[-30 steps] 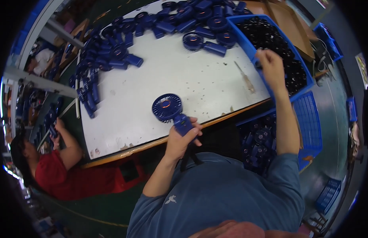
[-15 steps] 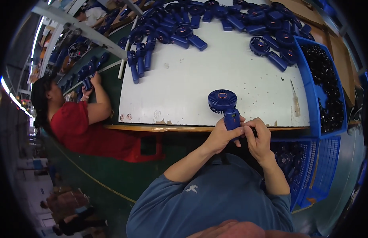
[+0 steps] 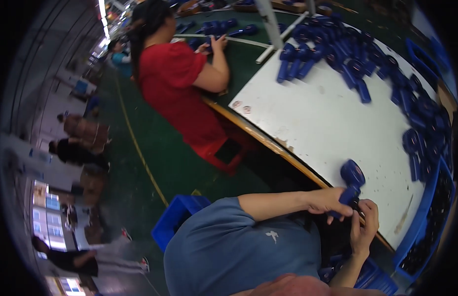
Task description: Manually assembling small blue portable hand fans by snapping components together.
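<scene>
My left hand (image 3: 330, 201) is wrapped round the handle of a blue handheld fan (image 3: 352, 173). The fan's round head points away from me, over the near edge of the white tabletop (image 3: 332, 123). Close beside the handle, my right hand (image 3: 365, 227) is closed, thumb and fingertips pinched together. A small dark bit shows between the handle and those fingertips, too blurred to name. Many more blue handheld fans (image 3: 354, 69) lie heaped along the far and right sides of the tabletop.
A blue bin (image 3: 399, 259) of small black parts stands along the table's right end. At the left, a co-worker in red (image 3: 172, 74) handles a blue item. Another blue bin (image 3: 162, 229) is on the floor behind my left arm; a blue basket (image 3: 374, 281) sits below the table.
My view has swung left, so the table now appears tilted at the right and more floor shows. The fan stays in my left hand, with my right hand still pinched near its handle.
</scene>
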`<state>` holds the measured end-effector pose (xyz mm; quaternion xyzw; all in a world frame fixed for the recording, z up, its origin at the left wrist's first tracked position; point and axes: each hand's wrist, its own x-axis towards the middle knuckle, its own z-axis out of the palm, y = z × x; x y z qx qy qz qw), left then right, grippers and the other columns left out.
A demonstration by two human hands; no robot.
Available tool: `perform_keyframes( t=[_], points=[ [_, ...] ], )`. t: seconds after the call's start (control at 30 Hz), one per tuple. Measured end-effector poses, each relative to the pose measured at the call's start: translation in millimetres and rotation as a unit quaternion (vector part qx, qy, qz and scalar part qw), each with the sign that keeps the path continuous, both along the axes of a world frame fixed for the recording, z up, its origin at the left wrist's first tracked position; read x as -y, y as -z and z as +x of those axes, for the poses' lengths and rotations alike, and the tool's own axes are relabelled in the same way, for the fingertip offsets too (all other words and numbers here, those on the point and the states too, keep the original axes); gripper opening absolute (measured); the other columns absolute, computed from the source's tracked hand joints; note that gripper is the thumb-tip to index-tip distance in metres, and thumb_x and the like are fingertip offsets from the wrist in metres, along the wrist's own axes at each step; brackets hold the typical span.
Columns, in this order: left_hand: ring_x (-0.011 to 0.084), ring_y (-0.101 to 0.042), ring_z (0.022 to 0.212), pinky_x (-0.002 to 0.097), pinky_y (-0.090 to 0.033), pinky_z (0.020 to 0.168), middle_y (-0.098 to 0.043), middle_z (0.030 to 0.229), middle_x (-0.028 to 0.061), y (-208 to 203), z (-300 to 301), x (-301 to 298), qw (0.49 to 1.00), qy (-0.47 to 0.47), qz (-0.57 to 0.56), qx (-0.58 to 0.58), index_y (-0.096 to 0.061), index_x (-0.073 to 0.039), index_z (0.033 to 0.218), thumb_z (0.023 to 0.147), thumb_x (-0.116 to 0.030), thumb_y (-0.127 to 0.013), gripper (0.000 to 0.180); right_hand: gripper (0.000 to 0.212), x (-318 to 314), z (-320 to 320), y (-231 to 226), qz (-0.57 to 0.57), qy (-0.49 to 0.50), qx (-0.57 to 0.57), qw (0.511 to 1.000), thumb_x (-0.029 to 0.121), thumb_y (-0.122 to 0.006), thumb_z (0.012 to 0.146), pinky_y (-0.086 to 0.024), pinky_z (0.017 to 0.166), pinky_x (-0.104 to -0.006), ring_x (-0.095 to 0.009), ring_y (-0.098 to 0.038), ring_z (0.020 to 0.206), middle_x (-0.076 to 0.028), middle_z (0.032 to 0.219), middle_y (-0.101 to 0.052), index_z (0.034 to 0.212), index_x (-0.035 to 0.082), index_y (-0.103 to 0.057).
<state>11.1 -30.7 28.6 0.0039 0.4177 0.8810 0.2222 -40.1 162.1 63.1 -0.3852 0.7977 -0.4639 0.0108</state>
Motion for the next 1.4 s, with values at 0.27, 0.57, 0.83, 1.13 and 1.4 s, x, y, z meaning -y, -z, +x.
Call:
perform_keyframes(
  t=[0.27, 0.57, 0.83, 1.13, 1.4],
  points=[
    [0.0124, -0.063, 0.071, 0.0225, -0.051, 0.042, -0.059, 0.081, 0.0056, 1.3, 13.1, 10.6, 0.998, -0.052, 0.012, -0.016, -0.056, -0.001, 0.104, 0.089, -0.029, -0.071, 0.035, 0.027, 30.7, -10.1, -18.8, 0.023, -0.073, -0.061, 0.995, -0.008, -0.062, 0.081, -0.049, 0.082, -0.0381, -0.034, -0.061, 0.094, -0.021, 0.104, -0.059, 0.107, -0.005, -0.060],
    [0.0138, -0.064, 0.069, 0.0232, -0.053, 0.042, -0.060, 0.079, 0.0082, 2.8, 23.3, 10.5, 0.998, -0.059, -0.015, -0.029, -0.056, 0.000, 0.104, 0.095, -0.042, -0.059, 0.043, 0.025, 50.3, -8.0, -27.3, 0.069, -0.048, -0.048, 0.995, -0.004, -0.058, 0.090, -0.047, 0.084, -0.0361, -0.031, -0.059, 0.094, -0.017, 0.103, -0.058, 0.114, -0.001, -0.062],
    [0.0154, -0.065, 0.068, 0.0255, -0.055, 0.044, -0.060, 0.078, 0.0095, 0.3, 23.9, 11.3, 0.997, -0.067, -0.017, -0.020, -0.056, 0.001, 0.103, 0.097, -0.056, -0.048, 0.058, 0.029, 54.5, -11.5, -26.6, 0.051, -0.061, -0.065, 0.995, -0.004, -0.058, 0.089, -0.047, 0.080, -0.0357, -0.030, -0.058, 0.093, -0.017, 0.102, -0.056, 0.118, -0.002, -0.062],
    [0.0140, -0.065, 0.069, 0.0260, -0.053, 0.043, -0.063, 0.081, 0.0065, -12.4, 21.0, 3.2, 0.992, -0.122, 0.030, 0.028, -0.058, -0.006, 0.114, 0.095, -0.068, -0.037, 0.067, 0.042, 57.7, 7.2, -15.2, 0.110, -0.045, -0.049, 0.992, 0.004, -0.064, 0.088, -0.047, 0.088, -0.0385, -0.032, -0.052, 0.108, -0.018, 0.115, -0.050, 0.129, 0.003, -0.056],
    [0.0152, -0.062, 0.088, 0.0288, -0.052, 0.076, -0.065, 0.095, 0.0037, 9.3, 15.0, -17.6, 0.956, -0.282, -0.056, -0.053, -0.059, -0.007, 0.114, 0.099, -0.052, -0.041, 0.050, 0.063, 69.1, 32.0, -1.7, 0.082, -0.005, -0.073, 0.994, 0.010, -0.066, 0.086, -0.037, 0.103, -0.0437, -0.039, -0.048, 0.119, -0.024, 0.130, -0.047, 0.139, -0.006, -0.036]
  ],
)
